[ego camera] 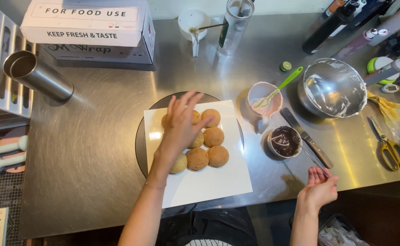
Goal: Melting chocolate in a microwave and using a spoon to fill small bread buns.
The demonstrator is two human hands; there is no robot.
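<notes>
The left hand [180, 122], fingers spread, rested on the buns [207, 143], arranging them; the right hand [320, 186] hung empty, open, needing a tool next.

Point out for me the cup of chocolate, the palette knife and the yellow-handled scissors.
Cup of chocolate [285, 141], head view: on the dark filling inside the cup.
Palette knife [296, 123], head view: on the flat metal blade, above the dark handle.
Yellow-handled scissors [391, 152], head view: on the yellow handle loops.

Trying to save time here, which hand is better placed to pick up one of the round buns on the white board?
Left. The left hand hovers open right over the buns on the white board, while the right hand sits at the table edge, apart from them.
</notes>
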